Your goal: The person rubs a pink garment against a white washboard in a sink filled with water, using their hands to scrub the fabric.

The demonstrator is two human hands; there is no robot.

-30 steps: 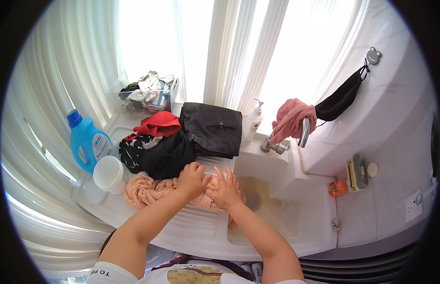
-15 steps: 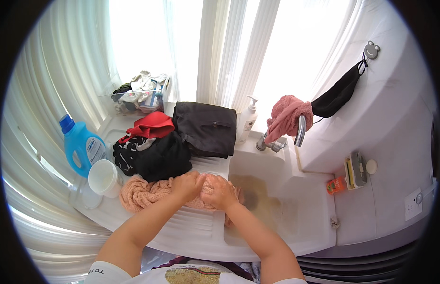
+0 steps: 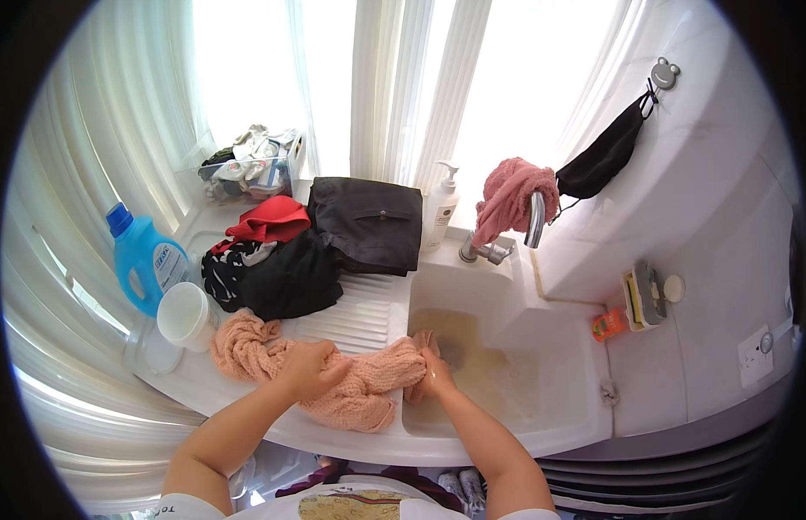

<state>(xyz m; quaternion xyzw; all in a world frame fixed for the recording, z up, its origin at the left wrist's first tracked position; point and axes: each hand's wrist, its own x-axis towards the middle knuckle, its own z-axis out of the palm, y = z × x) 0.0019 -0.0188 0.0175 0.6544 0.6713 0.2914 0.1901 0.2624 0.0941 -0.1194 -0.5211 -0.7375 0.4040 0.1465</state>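
A peach knitted garment [image 3: 355, 390] lies bunched across the ribbed washboard, its right end reaching over the sink's edge. My left hand [image 3: 312, 371] is closed on the middle of the knit, fingers curled into it. At the basin's left rim, my right hand [image 3: 433, 371] grips the garment's right end; its fingertips are partly hidden by the cloth. The white sink [image 3: 559, 381] holds shallow, cloudy brownish water. Behind my left hand is a pile of black clothing [image 3: 294, 286], with a red cloth [image 3: 271, 220] on top.
Folded dark trousers [image 3: 368, 221] lie beside a white pump bottle [image 3: 439, 208]. A pink towel [image 3: 511, 199] wraps the faucet [image 3: 535, 225]. At left stand a blue detergent bottle [image 3: 147, 264] and a white tub [image 3: 184, 314]. A clear bin [image 3: 195, 178] holds small clothes. A black mask [image 3: 606, 156] hangs right.
My hands have moved apart: the left slightly left and down, the right toward the sink. The knit is spread wider, and part of it now drapes toward the counter's front edge.
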